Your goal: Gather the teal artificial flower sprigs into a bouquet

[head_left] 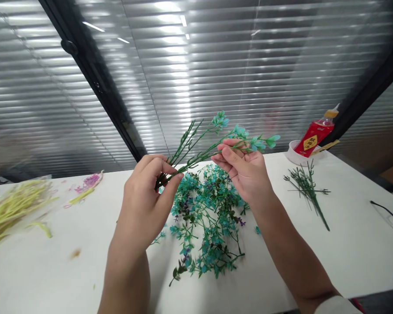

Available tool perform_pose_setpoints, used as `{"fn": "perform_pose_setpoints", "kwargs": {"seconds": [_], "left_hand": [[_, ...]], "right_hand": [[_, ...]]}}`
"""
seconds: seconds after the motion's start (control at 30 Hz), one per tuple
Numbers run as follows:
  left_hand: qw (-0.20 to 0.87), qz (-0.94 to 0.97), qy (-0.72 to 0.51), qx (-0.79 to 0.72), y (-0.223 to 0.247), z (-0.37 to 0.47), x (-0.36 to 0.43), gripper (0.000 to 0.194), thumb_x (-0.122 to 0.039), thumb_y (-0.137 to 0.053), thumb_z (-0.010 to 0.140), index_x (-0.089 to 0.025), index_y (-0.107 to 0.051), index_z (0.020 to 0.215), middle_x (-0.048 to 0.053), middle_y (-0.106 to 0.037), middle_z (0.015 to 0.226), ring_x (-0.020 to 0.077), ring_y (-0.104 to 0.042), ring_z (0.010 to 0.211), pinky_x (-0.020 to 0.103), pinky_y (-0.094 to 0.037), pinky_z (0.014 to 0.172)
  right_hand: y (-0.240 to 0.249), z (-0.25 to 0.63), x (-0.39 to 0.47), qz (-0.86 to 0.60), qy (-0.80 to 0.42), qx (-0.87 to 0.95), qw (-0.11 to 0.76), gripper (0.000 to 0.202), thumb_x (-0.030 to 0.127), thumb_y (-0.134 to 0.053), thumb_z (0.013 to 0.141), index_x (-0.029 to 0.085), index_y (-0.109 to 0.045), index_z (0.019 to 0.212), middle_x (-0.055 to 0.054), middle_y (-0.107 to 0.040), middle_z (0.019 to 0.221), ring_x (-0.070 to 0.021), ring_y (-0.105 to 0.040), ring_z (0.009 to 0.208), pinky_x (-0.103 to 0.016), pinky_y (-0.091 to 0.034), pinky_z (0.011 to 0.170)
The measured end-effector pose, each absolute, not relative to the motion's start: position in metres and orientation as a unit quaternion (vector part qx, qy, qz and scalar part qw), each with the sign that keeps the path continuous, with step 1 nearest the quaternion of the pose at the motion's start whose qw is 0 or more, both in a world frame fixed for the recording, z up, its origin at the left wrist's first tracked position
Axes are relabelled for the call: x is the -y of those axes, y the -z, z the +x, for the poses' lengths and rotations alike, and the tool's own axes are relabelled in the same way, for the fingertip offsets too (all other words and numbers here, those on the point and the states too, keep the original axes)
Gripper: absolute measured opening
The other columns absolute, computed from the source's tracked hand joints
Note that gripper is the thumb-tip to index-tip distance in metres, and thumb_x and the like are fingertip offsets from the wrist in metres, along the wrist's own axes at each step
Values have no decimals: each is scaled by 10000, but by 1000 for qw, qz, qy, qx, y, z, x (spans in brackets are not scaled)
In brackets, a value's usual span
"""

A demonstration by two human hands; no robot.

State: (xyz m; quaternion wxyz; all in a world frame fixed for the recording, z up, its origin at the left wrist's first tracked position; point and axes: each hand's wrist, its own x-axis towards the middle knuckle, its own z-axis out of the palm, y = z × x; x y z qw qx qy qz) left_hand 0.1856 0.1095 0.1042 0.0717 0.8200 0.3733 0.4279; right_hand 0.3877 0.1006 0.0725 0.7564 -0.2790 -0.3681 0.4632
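Observation:
My left hand point(149, 192) is closed round the lower stalks of an artificial plant stem point(196, 158), whose green branches fan out to the right. Teal flower sprigs point(220, 121) tip some of its branches; others are bare. With thumb and fingers, my right hand point(244, 170) pinches a teal flower sprig point(258, 143) at the end of one branch. Under both hands, a loose heap of teal artificial flowers point(212, 222) with dark leaves and small purple bits lies on the white table point(91, 270).
A bare green plastic stem point(309, 192) lies on the right. Behind it, a red bottle point(317, 135) leans in a white bowl point(296, 156). Yellow stems point(16, 209) and a purple flower piece point(88, 182) lie on the left. Blinds point(196, 65) rise behind the table.

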Motion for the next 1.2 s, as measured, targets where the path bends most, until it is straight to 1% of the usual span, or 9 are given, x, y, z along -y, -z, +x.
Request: {"fn": "perform_pose_setpoints", "kwargs": {"seconds": [0.13, 0.23, 0.33, 0.5, 0.7, 0.83, 1.0, 1.07, 1.2], "left_hand": [[74, 820, -426, -376, -103, 189, -107, 94, -169, -612, 902, -188, -547, 835, 22, -578, 960, 136, -545, 806, 288, -428, 652], [72, 823, -422, -373, -102, 191, -102, 89, -161, -590, 910, -185, -548, 835, 29, -583, 958, 145, -558, 817, 294, -439, 669], [65, 828, -418, -369, -101, 194, -98, 97, -146, -583, 913, -185, -541, 836, 30, -586, 959, 140, -561, 809, 287, -446, 672], [50, 829, -421, -365, -98, 199, -97, 107, -121, -590, 909, -187, -533, 847, 27, -598, 977, 125, -561, 792, 263, -428, 617], [42, 827, -426, -365, -97, 200, -96, 118, -116, -592, 904, -192, -525, 843, 26, -592, 956, 131, -558, 795, 265, -411, 607], [60, 828, -414, -374, -99, 202, -95, 109, -132, -577, 910, -198, -521, 844, 34, -588, 969, 145, -556, 805, 283, -410, 619], [65, 826, -410, -381, -99, 203, -94, 103, -155, -568, 919, -203, -521, 841, 36, -591, 960, 162, -568, 840, 295, -411, 637], [67, 826, -410, -382, -98, 203, -94, 102, -156, -569, 920, -203, -521, 844, 33, -592, 962, 155, -562, 818, 294, -409, 636], [73, 827, -403, -385, -98, 203, -95, 99, -162, -572, 923, -201, -523, 848, 28, -590, 960, 150, -549, 804, 295, -405, 645]], "right_hand": [[-73, 388, -101, -279, -456, 374, 758, 170, 265, -847, 744, 227, -732, 864, 55, -761, 828, -92, -741, 710, -251, -650, 799], [-74, 391, -100, -290, -446, 378, 758, 167, 270, -851, 736, 224, -730, 842, 58, -755, 810, -90, -738, 697, -244, -651, 775], [-75, 394, -100, -299, -440, 371, 761, 174, 268, -858, 723, 222, -718, 815, 61, -750, 793, -87, -730, 677, -235, -652, 744], [-76, 396, -98, -306, -430, 370, 764, 195, 272, -863, 716, 213, -699, 804, 57, -736, 775, -91, -727, 680, -229, -651, 725], [-77, 393, -99, -307, -418, 356, 778, 251, 282, -885, 677, 199, -682, 799, 49, -717, 768, -93, -707, 664, -238, -647, 695], [-77, 392, -99, -307, -411, 361, 779, 226, 285, -861, 708, 210, -665, 794, 48, -708, 769, -90, -697, 686, -233, -634, 706], [-74, 392, -100, -333, -391, 384, 767, 233, 340, -824, 739, 225, -642, 828, 43, -711, 836, -83, -667, 642, -262, -625, 725], [-74, 391, -100, -336, -388, 386, 767, 231, 341, -821, 739, 224, -642, 828, 45, -704, 825, -76, -653, 618, -254, -616, 701], [-74, 390, -101, -319, -393, 378, 775, 180, 291, -810, 757, 215, -649, 789, 58, -679, 757, -48, -598, 538, -218, -568, 607]]}}
